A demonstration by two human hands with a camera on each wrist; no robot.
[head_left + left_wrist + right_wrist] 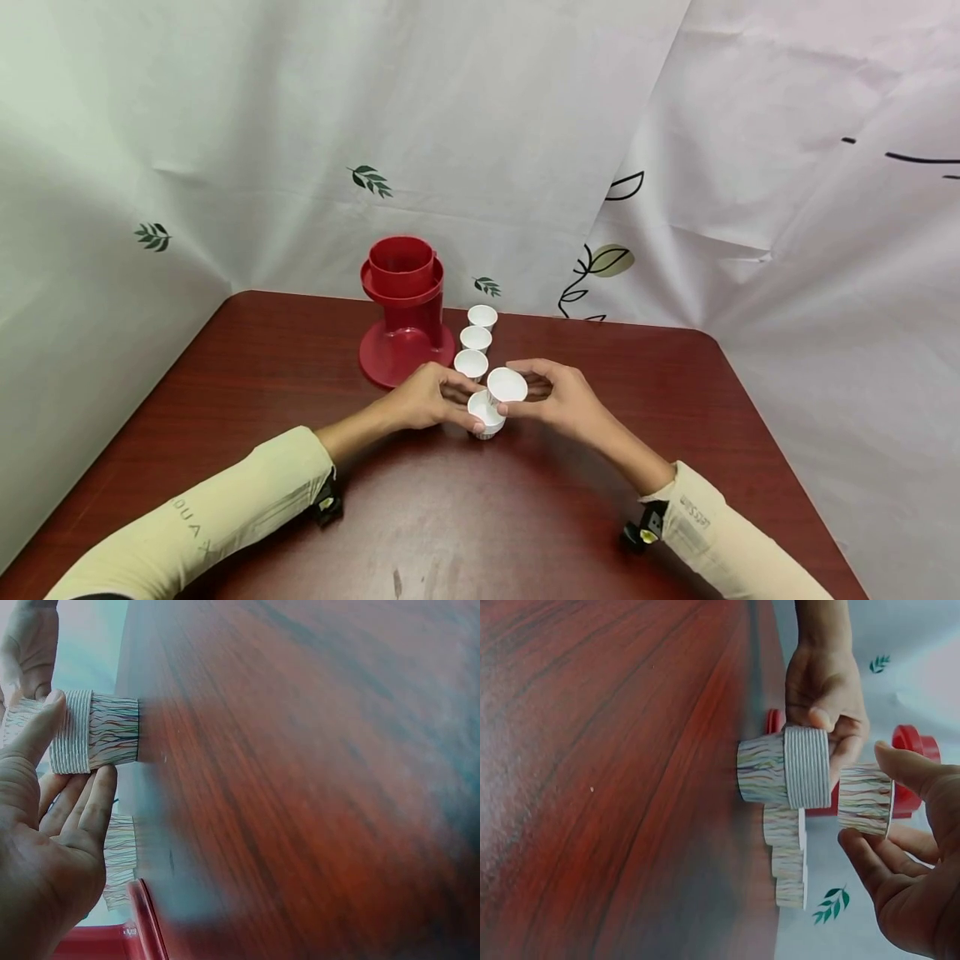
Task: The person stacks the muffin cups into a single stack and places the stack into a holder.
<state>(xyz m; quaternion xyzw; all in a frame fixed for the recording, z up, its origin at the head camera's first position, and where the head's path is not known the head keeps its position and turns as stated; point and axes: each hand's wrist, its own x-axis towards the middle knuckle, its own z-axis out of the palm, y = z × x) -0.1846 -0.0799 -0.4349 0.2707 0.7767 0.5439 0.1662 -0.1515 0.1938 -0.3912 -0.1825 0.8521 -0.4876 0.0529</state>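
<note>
My left hand grips a nested stack of white paper cups near the table's middle. In the left wrist view the stack has many rims packed close together, and its thumb and fingers lie on opposite sides. Just above the stack's mouth, my right hand pinches a single paper cup between thumb and fingers. The right wrist view shows wavy coloured lines on this cup, with a small gap between its base and the stack's top rim. Behind the stack, three more paper cups stand upright in a row.
A red plastic holder with a round base and a ringed top stands left of the row of cups. The dark red wooden table meets a white curtain with leaf prints at its back.
</note>
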